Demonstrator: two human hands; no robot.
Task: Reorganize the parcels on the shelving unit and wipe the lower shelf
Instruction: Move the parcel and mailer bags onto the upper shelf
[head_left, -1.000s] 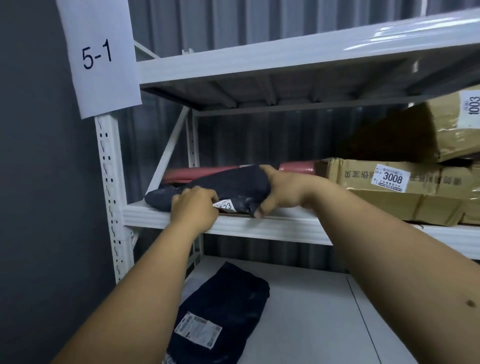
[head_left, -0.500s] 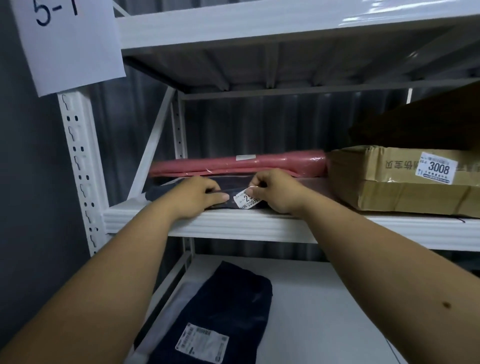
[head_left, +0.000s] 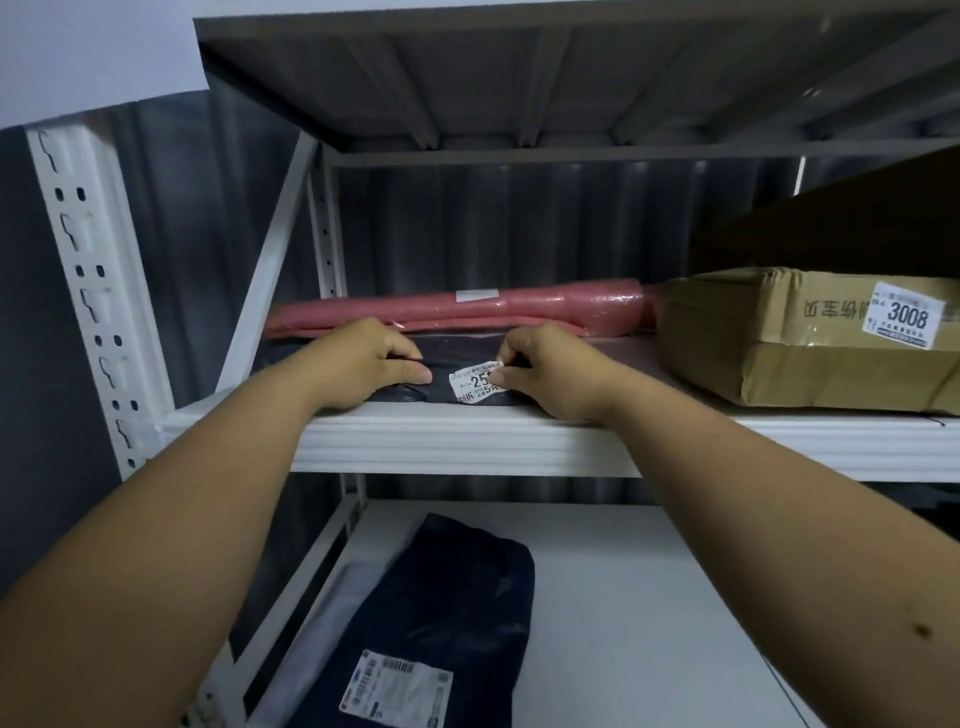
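Gripping the dark poly-bag parcel (head_left: 467, 387) at the middle shelf's (head_left: 467, 441) front edge, the left hand (head_left: 363, 364) and right hand (head_left: 545, 371) pinch soft, light, slippery film, best held at both ends.

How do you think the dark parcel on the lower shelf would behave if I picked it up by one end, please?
The dark parcel looks like a soft plastic mailer bag, creased and lying flat on the lower shelf, so it would probably sag. It seems thin, likely light. The glossy film may be somewhat slippery.
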